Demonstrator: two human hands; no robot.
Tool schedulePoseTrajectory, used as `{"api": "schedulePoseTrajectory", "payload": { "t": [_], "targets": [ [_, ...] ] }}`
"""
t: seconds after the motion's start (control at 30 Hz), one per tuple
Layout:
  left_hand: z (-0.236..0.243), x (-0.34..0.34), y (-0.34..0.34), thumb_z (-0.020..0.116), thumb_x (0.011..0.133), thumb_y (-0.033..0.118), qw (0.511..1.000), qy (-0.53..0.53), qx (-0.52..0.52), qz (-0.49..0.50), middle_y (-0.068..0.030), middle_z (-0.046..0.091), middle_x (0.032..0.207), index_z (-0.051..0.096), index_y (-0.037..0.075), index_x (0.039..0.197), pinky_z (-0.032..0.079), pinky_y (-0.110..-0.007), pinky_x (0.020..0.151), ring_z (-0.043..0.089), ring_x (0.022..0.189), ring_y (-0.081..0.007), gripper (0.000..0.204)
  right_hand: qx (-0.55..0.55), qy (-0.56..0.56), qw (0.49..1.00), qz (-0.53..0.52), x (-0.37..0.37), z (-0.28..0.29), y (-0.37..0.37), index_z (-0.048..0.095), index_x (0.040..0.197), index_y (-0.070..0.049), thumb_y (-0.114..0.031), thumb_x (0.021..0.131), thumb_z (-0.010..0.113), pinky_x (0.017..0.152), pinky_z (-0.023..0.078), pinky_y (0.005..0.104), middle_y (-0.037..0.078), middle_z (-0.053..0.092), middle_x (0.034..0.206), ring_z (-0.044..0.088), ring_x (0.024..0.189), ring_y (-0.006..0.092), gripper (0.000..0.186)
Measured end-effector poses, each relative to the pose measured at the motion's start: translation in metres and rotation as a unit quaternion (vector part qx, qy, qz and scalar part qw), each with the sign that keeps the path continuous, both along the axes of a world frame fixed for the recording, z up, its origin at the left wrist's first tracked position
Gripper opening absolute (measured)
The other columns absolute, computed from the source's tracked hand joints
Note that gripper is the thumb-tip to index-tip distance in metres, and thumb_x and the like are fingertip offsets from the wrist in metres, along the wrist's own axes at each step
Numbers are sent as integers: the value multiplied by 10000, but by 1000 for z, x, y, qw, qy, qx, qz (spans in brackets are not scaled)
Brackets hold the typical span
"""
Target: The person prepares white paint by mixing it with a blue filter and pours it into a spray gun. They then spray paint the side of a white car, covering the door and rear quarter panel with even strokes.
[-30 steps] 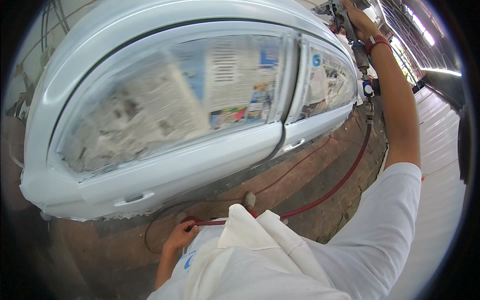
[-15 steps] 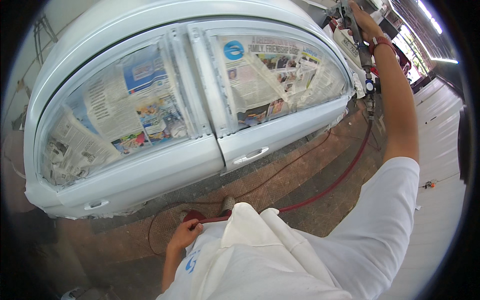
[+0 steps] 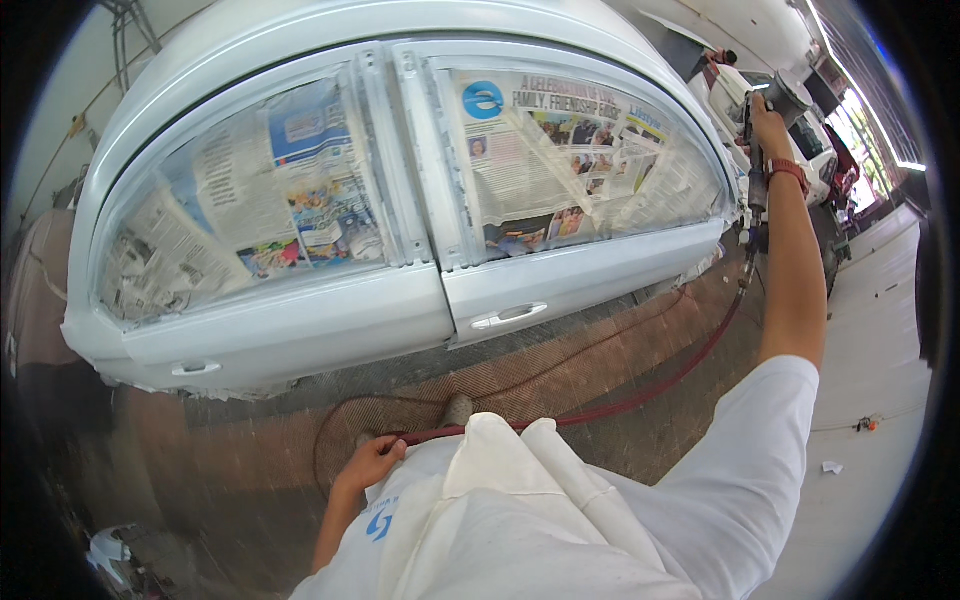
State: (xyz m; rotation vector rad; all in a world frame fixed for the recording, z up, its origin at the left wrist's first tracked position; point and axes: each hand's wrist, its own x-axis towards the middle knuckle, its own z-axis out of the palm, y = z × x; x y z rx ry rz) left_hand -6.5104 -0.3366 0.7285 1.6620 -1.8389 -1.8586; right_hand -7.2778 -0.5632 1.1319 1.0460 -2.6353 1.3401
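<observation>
My right hand [image 3: 772, 135], at the end of an outstretched arm with a red wristband, is closed around the handle of a paint spray gun [image 3: 757, 192] at the upper right. A round cup [image 3: 792, 92] sits on top of the gun. From its lower end a dark red air hose [image 3: 640, 402] sags back across the floor to my waist. My left hand [image 3: 372, 462] is closed on this hose beside my white shirt. In front stands a pale, whitish car [image 3: 340, 335], its side windows masked with newspaper [image 3: 590, 145] and clear film.
Another white car [image 3: 730, 85] stands behind at the upper right. Brown matting [image 3: 480, 385] covers part of the floor between me and the doors. To the right is a white wall [image 3: 868, 350]; a crumpled white piece [image 3: 110, 555] lies at the lower left.
My right hand has lowered toward me with the spray gun, showing its cup. The view has shifted slightly, and the hose hangs a little differently. My left hand keeps its grip.
</observation>
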Motion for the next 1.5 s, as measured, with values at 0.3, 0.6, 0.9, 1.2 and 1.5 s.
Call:
{"api": "schedulePoseTrajectory", "payload": {
  "t": [0.3,0.6,0.9,1.2,1.5],
  "targets": [
    [-79,103,31,558,1031,658,996,-42,44,59,-126,751,1020,755,24,1116,515,-417,940,668,980,-253,670,-110,94,946,292,308,-5,-13,678,1037,37,-636,1047,487,516,544,362,104,690,765,673,642,189,699],
    [-116,262,129,506,1023,731,971,-32,30,237,-97,669,938,705,30,959,483,-400,855,588,911,-221,732,-99,-22,869,483,677,16,-47,746,973,-19,-553,1083,422,446,525,337,94,643,672,642,510,194,635],
    [-151,360,229,426,1025,776,910,-13,33,412,-56,589,858,669,39,900,450,-390,828,527,851,-207,786,-92,-41,810,577,965,-1,-108,702,877,20,-549,1064,471,445,527,421,145,629,608,650,494,272,643],
    [-174,382,247,414,1058,732,883,40,49,465,-25,560,855,632,59,861,426,-358,779,502,820,-173,735,-6,-136,715,685,1070,-43,-78,667,911,132,-465,1069,462,536,606,407,247,720,763,735,585,312,651],
    [-142,366,173,452,1041,742,926,58,33,372,-10,490,822,557,86,842,389,-347,759,445,782,-182,694,-45,78,842,532,850,-33,-65,685,835,111,-547,1069,455,558,599,407,210,705,686,716,548,297,735]
  ]
}}
